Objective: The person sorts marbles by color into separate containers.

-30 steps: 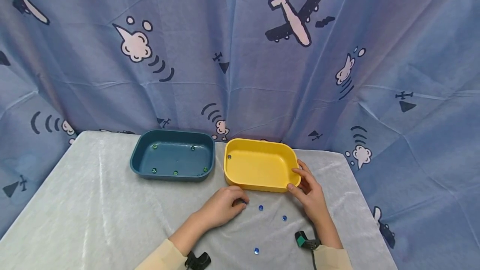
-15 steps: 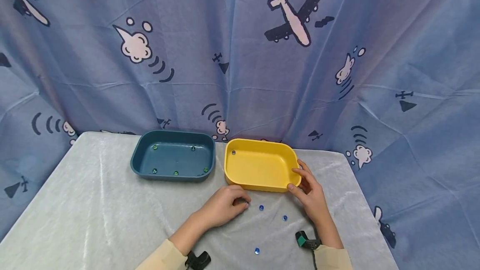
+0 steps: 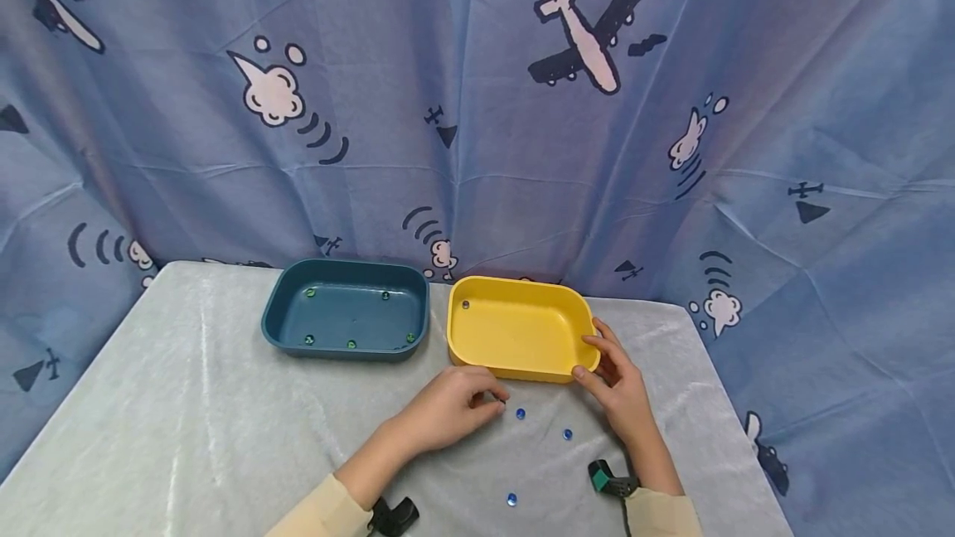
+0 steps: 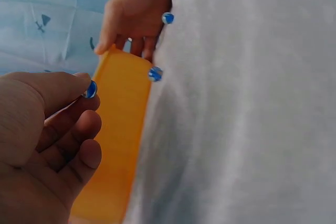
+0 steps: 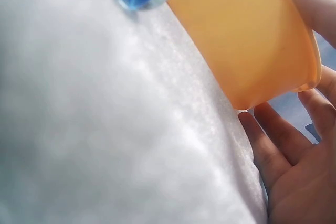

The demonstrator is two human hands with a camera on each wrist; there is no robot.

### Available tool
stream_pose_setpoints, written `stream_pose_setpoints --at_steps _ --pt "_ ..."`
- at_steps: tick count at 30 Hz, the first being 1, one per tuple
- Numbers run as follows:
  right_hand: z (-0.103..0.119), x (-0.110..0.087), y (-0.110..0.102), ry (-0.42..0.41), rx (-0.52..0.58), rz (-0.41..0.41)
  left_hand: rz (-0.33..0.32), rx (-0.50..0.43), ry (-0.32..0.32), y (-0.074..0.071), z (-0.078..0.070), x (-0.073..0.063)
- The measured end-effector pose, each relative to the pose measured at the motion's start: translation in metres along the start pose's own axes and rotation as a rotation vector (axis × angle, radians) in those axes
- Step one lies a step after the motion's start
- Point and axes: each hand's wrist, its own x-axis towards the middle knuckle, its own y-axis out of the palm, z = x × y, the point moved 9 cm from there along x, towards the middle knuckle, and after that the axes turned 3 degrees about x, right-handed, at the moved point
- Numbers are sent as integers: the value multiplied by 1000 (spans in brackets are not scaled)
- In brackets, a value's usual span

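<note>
My left hand (image 3: 451, 408) is just in front of the yellow tray (image 3: 515, 372). Between its thumb and forefinger it pinches a blue marble (image 4: 91, 89), plain in the left wrist view, while the other fingers curl loosely. At the tray's front right corner, my right hand (image 3: 625, 396) holds the rim, thumb at the front and fingers around the end. One marble (image 3: 466, 305) lies inside the yellow tray, at its left. On the cloth between my hands are three more blue marbles, a near one (image 3: 511, 500), a middle one (image 3: 521, 413) and a right one (image 3: 568, 434).
Left of the yellow tray stands a dark teal tray (image 3: 343, 320) with several green marbles in it. A pale velvety cloth (image 3: 201, 421) covers the table. Behind the table hangs a blue curtain (image 3: 388, 89) printed with planes.
My left hand has shifted slightly right and lifted a little with the blue marble. Inside the yellow tray the marble has rolled a short way back and right. My right hand stays put.
</note>
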Motion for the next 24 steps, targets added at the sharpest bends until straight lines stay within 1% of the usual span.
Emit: stream_pose_setpoints --at_steps 2,5,12,20,24 --pt "0 0 0 0 -2 -1 -13 -1 26 -4 -6 2" --pt "0 -1 0 4 -1 -3 -38 1 42 -11 -12 5" --pt "0 -1 1 6 2 -5 -55 21 18 -24 -10 11" --pt "1 -1 2 -13 12 -4 -75 58 40 -35 -11 23" --pt "2 -1 2 -24 24 0 -75 69 29 -39 -9 27"
